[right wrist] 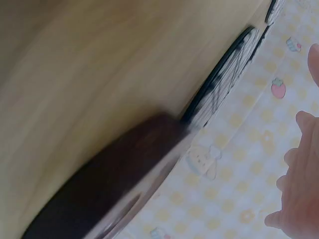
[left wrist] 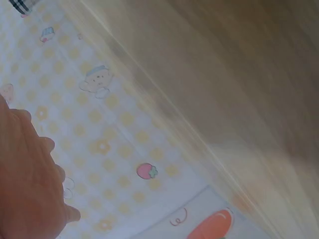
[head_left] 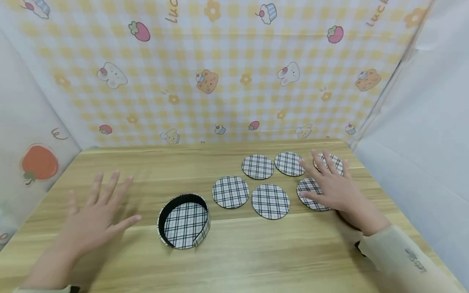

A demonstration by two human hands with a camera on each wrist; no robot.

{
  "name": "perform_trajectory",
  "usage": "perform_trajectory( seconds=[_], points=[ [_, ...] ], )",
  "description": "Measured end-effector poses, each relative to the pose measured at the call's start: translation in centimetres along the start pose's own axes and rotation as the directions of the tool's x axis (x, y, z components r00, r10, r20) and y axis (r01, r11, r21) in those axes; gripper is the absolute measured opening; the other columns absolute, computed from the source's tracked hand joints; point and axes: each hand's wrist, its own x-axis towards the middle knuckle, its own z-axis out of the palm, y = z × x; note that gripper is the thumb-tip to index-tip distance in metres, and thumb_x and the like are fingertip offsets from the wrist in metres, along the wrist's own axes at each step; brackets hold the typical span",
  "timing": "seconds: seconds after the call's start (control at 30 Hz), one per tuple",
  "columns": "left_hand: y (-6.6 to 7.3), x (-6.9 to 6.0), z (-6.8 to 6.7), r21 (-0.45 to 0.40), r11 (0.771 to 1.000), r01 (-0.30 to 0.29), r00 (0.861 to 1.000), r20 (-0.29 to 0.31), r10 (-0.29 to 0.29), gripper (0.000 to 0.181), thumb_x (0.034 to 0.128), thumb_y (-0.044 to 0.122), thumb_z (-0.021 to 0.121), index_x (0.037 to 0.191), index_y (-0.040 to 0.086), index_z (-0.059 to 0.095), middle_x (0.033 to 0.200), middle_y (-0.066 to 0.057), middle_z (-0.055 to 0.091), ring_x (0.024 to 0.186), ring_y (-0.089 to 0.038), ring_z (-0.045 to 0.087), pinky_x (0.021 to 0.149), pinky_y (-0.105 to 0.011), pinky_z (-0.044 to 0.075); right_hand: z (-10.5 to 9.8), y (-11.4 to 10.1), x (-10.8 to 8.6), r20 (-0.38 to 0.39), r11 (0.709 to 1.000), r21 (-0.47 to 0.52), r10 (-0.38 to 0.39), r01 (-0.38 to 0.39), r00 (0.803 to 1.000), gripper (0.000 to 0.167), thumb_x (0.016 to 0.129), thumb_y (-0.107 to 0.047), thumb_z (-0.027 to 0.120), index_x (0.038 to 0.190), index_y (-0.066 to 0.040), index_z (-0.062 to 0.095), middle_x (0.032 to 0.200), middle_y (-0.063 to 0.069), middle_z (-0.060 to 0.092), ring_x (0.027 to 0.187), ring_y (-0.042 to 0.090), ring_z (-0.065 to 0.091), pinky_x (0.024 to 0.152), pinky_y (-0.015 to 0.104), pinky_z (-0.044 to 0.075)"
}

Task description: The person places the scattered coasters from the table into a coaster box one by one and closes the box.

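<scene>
Clearly, in the head view, both hands are held out over the wood-grain tabletop (head_left: 234, 264), fingers straight and spread apart. The left hand (head_left: 96, 221) is on the left side, its thumb pointing toward a round plaid coaster holder (head_left: 186, 198) just beside it. This holder has a black inner wall, a gap at its near side and a plaid disc (head_left: 186, 224) at its bottom. To its right lie six flat plaid coasters (head_left: 270, 201) in two rows of three. The right hand (head_left: 332, 189) is above the two rightmost, partly covering them; whether it touches them cannot be told. Under its wrist shows the edge of a dark brown object (head_left: 348, 221).

In the left wrist view, the left hand appears at the left edge against the yellow gingham backdrop (left wrist: 119, 134); a bit of plaid shows in the top corner.

In the right wrist view, the dark brown object looms large and blurred, with coasters seen nearly edge-on beyond it. The right hand's fingertips show at the right edge.
</scene>
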Motion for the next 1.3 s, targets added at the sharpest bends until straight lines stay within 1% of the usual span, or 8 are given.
perform_trajectory(
  seconds=[0.2,0.33,0.57,0.7,0.83,1.07,1.17,1.3],
  points=[
    [1.7,0.4,0.3,-0.026,0.998,-0.060,0.998,0.005,0.060,0.100,0.0888,0.061,0.062,0.160,0.031,-0.001,0.168,0.004,-0.013,0.151,-0.022,-0.026,0.105,-0.066,-0.032,0.2,-1.6,1.7,0.007,0.999,0.023,-0.036,0.035,0.999,0.089,0.090,-0.064,0.058,0.160,-0.030,0.014,0.168,0.008,-0.008,0.153,0.041,-0.008,0.110,0.081,0.000],
    [2.7,0.5,0.5,-0.053,0.994,-0.094,0.994,0.044,0.097,0.101,0.0887,0.061,0.062,0.160,0.030,-0.002,0.168,0.004,-0.012,0.152,-0.022,-0.024,0.109,-0.068,-0.027,0.5,-2.9,2.6,0.024,0.997,0.043,-0.064,0.063,0.998,0.089,0.090,-0.066,0.056,0.160,-0.031,0.015,0.169,0.008,-0.006,0.154,0.040,-0.008,0.112,0.079,0.002],
    [4.2,0.8,0.5,-0.100,0.985,-0.139,0.982,0.112,0.150,0.105,0.0863,0.064,0.063,0.160,0.030,-0.003,0.169,0.003,-0.004,0.154,-0.023,-0.016,0.112,-0.078,0.000,0.5,-5.3,4.2,0.027,0.989,0.051,-0.139,0.138,0.990,0.090,0.089,-0.070,0.053,0.160,-0.034,0.013,0.169,0.006,-0.002,0.154,0.036,-0.009,0.113,0.078,0.005],
    [4.9,1.1,0.8,-0.153,0.974,-0.169,0.974,0.125,0.189,0.106,0.0843,0.065,0.065,0.161,0.029,0.000,0.169,0.001,0.001,0.155,-0.024,-0.010,0.111,-0.079,0.010,0.4,-6.6,5.0,0.034,0.981,0.064,-0.184,0.181,0.982,0.087,0.089,-0.069,0.054,0.159,-0.030,0.020,0.169,0.005,0.003,0.155,0.036,-0.005,0.113,0.078,0.010],
    [5.6,1.2,0.9,-0.200,0.963,-0.178,0.970,0.129,0.206,0.107,0.0821,0.066,0.067,0.161,0.031,0.003,0.168,0.001,0.010,0.156,-0.027,-0.001,0.109,-0.078,0.020,0.5,-7.8,5.9,0.060,0.973,0.094,-0.216,0.210,0.975,0.087,0.089,-0.069,0.054,0.159,-0.031,0.020,0.169,0.003,0.002,0.155,0.034,-0.004,0.115,0.076,0.011],
    [6.4,1.4,1.3,-0.244,0.945,-0.219,0.962,0.107,0.251,0.111,0.0751,0.071,0.070,0.160,0.026,0.015,0.161,-0.008,0.033,0.146,-0.044,0.030,0.105,-0.074,0.033,0.7,-9.7,7.3,0.102,0.951,0.106,-0.302,0.292,0.948,0.087,0.089,-0.067,0.056,0.159,-0.028,0.020,0.169,0.007,0.008,0.155,0.035,0.004,0.116,0.073,0.018],
    [6.4,1.4,1.6,-0.236,0.945,-0.228,0.961,0.103,0.258,0.112,0.0735,0.073,0.070,0.160,0.025,0.018,0.160,-0.008,0.036,0.144,-0.045,0.033,0.100,-0.076,0.036,0.8,-10.4,8.0,0.120,0.940,0.109,-0.334,0.322,0.935,0.089,0.089,-0.068,0.056,0.159,-0.027,0.021,0.168,0.008,0.010,0.155,0.036,0.008,0.116,0.072,0.019],
    [6.5,1.4,1.7,-0.229,0.947,-0.226,0.960,0.111,0.256,0.110,0.0731,0.075,0.069,0.158,0.021,0.024,0.157,-0.011,0.040,0.142,-0.046,0.036,0.095,-0.078,0.039,0.9,-11.3,8.9,0.184,0.931,0.138,-0.361,0.339,0.914,0.091,0.088,-0.070,0.055,0.160,-0.029,0.018,0.168,0.007,0.009,0.155,0.035,0.007,0.116,0.073,0.018]
  ],
)
